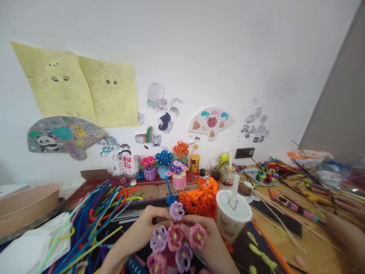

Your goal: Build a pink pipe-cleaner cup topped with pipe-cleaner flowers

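Several pink and purple pipe-cleaner flowers with yellow centres stand in a bunch close to the camera. Behind them, my left hand [152, 223] and my right hand [205, 225] come together with fingers curled. A light purple pipe-cleaner flower [177, 211] rises between the fingertips, and both hands seem closed around its stem, which is hidden. A pink flower [197, 236] rests in front of my right wrist; a lilac one [159, 238] is near my left wrist. The lower part of the bunch runs out of view at the bottom edge.
A lidded cup with a straw [232, 219] stands just right of my right hand. Orange pipe cleaners [199, 198] heap behind it; multicoloured ones [97, 213] lie left. Finished flower pots [179, 179] line the back. Another person's hand [340, 232] is at the far right.
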Demonstrator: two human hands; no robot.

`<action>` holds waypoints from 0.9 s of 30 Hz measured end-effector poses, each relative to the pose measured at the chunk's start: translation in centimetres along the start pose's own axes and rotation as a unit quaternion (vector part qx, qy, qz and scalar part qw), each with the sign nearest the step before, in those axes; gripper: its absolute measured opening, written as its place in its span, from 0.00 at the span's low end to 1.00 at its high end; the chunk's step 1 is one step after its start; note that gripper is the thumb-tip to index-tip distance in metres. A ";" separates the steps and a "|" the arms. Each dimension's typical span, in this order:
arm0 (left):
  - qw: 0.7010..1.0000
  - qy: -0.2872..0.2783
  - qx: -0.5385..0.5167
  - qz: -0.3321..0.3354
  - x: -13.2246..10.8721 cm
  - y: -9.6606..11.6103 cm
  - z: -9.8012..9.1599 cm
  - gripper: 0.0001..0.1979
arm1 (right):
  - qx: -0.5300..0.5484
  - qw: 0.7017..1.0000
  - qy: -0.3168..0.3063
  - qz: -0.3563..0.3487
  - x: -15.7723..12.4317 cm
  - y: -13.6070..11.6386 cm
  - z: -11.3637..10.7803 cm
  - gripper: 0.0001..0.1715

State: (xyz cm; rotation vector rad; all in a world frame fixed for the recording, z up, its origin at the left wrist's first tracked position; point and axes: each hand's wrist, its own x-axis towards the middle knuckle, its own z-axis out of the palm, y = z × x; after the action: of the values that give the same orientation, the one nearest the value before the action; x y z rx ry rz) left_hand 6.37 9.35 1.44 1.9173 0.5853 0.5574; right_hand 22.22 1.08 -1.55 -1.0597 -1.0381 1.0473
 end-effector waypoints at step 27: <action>0.988 0.068 0.124 0.060 -0.7 -1.1 0.5 0.09 | -0.042 0.997 0.031 -0.052 0.1 -0.7 0.0 0.16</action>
State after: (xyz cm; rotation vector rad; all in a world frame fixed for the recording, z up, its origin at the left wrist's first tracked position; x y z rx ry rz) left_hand 5.91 8.98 0.12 2.1724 0.6541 0.7245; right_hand 22.30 1.05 -0.83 -1.0873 -1.0830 0.8890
